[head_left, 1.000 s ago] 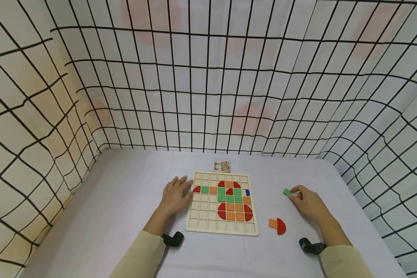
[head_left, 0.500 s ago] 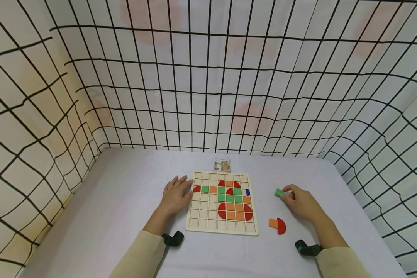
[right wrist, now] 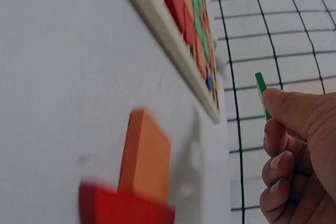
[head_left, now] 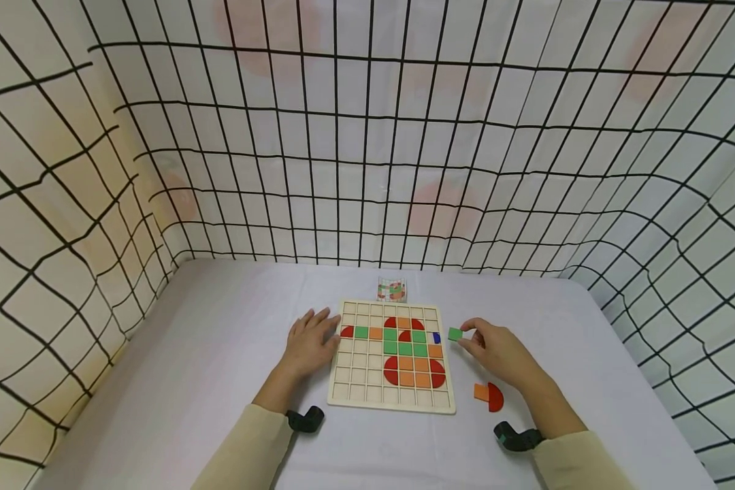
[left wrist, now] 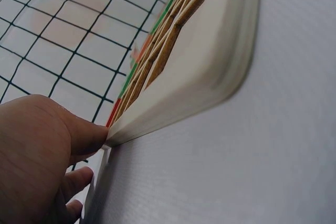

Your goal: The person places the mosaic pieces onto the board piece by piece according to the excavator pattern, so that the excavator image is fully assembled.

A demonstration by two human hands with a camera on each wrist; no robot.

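Note:
Between thumb and fingertips my right hand pinches a green square tile, just off the right edge of a wooden grid board. In the right wrist view the same green tile appears edge-on above the thumb. The board's cells hold red rounded pieces, orange and green squares and a small blue piece. My left hand lies with fingers spread at the board's left edge; in the left wrist view its thumb touches the board's side.
Right of the board, an orange square lies against a red half-round piece on the white tablecloth. A small printed pattern card sits behind the board. Black wire mesh surrounds the table at the back and sides.
My right hand has carried the green tile leftward, from well right of the board to close beside its right edge. The left hand has stayed in place.

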